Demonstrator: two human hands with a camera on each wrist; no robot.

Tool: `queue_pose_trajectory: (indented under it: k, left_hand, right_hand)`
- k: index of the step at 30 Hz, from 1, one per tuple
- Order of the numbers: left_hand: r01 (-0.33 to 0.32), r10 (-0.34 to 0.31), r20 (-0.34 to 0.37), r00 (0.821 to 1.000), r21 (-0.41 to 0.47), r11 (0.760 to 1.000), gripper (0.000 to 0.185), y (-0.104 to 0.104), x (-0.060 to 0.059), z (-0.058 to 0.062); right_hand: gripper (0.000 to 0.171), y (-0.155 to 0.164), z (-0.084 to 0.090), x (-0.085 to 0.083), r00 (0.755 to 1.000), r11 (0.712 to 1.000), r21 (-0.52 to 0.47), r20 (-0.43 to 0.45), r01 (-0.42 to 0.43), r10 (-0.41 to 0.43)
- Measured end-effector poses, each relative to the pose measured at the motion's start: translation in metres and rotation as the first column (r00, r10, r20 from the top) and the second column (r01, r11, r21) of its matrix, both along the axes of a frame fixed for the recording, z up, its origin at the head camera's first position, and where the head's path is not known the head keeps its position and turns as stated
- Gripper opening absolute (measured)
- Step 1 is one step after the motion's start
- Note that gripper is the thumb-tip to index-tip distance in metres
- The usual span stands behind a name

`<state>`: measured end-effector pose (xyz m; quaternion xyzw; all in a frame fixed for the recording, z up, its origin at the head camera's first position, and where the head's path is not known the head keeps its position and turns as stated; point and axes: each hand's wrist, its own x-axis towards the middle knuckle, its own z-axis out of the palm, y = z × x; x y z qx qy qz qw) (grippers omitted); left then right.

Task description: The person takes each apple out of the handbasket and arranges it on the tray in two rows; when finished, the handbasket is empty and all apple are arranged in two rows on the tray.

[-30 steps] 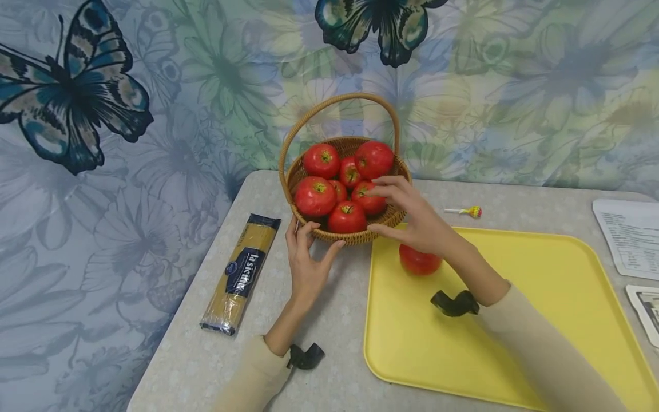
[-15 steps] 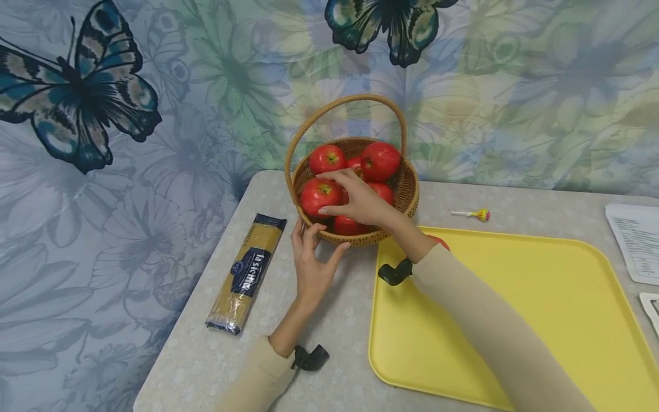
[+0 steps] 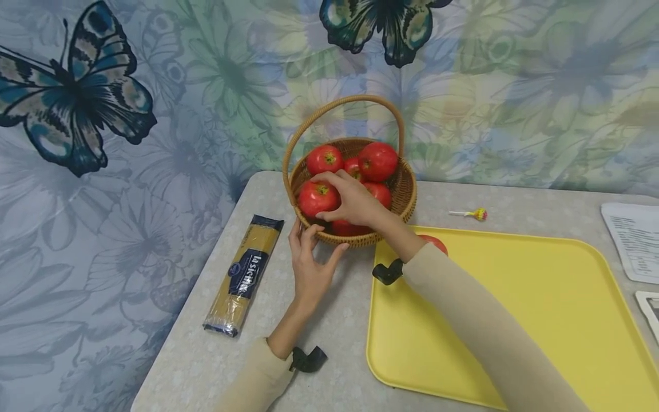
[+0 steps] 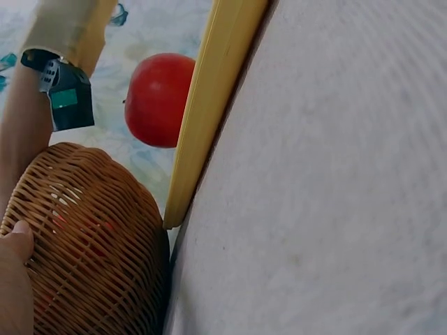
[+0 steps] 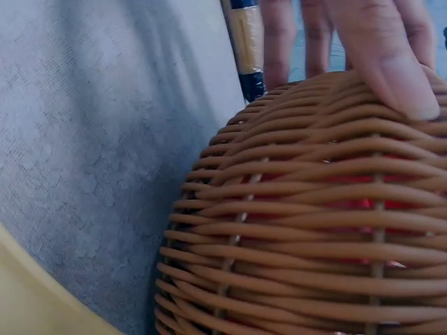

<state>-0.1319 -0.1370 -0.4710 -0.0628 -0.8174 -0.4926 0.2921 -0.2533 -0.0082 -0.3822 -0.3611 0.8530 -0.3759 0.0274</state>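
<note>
A wicker basket [image 3: 409, 197] with a tall handle holds several red tomatoes [image 3: 378, 161]. My left hand [image 3: 311, 274] steadies the basket at its near left side, thumb and fingers spread against the weave. The right wrist view has the left thumb [image 5: 401, 77] pressed on the outer wall. My right hand [image 3: 355, 200] reaches over the near rim into the basket. Its thumb and fingers curl around the right side of the large tomato [image 3: 316, 200] at the left. Another tomato [image 4: 157, 101] sits on the yellow tray, mostly hidden behind my right forearm in the head view.
The yellow tray [image 3: 494, 320] covers the right part of the table, its corner close by the basket. A pasta packet [image 3: 244, 274] lies left of the basket. Behind the tray is a lollipop [image 3: 476, 214]; printed paper [image 3: 635, 240] lies at the far right.
My right hand has swung left from the basket's right side, across the tomatoes, and now grips the large left one. My left hand stays on the basket.
</note>
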Motion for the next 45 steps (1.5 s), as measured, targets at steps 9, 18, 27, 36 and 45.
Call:
queue_pose_trajectory:
  k: [9,18,27,36,45]
  left_hand:
    - [0.007,-0.007,-0.004,1.0,0.035,0.999,0.053,0.009,0.01,0.023]
    - [0.008,-0.009,0.004,1.0,0.05,0.999,0.051,0.013,0.016,0.032]
    - [0.019,-0.019,0.003,1.0,0.062,0.998,0.05,0.015,0.018,0.034]
    - [0.022,-0.022,0.002,1.0,0.065,0.998,0.05,0.014,0.018,0.035]
    - [0.032,-0.031,-0.006,0.999,0.057,0.998,0.05,0.014,0.016,0.033]
  right_hand:
    - [0.069,0.021,0.012,0.01,0.987,0.997,-0.025,-0.142,0.071,-0.074]
    - [0.069,0.12,0.03,0.039,0.959,0.986,-0.119,-0.244,0.117,-0.143]
    - [0.077,0.234,0.016,0.082,0.916,0.96,-0.011,-0.294,0.28,-0.271]
    - [0.073,0.28,-0.031,0.108,0.95,0.952,0.148,-0.202,0.268,-0.236]
    - [0.07,0.277,-0.049,0.117,0.974,0.955,0.22,-0.152,0.2,-0.169]
